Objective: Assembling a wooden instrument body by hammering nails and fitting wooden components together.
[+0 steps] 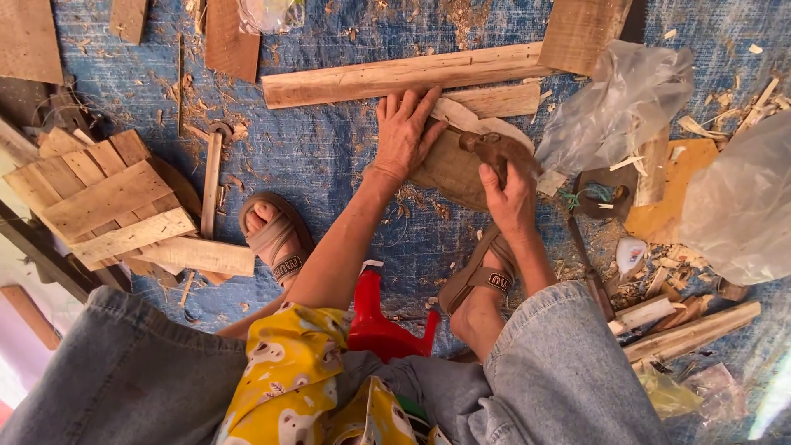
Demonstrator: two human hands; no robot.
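My left hand [405,132] lies flat, fingers spread, on a flat brown piece of wood [451,169] lying on a blue tarp [329,156]. My right hand [511,198] grips the brown wooden handle of a carving tool [490,148], whose head rests on the same piece of wood. A pale cut surface [486,125] shows along the piece's far edge. Both my feet in brown sandals [276,239] rest on the tarp, the right sandal [482,276] just below my right hand.
A long pale plank [404,76] lies beyond the hands. Stacked wood boards [107,202] sit at the left. Clear plastic bags [626,103] and wood offcuts [688,330] lie at the right. A red plastic stool [375,325] stands between my legs. Shavings cover the tarp.
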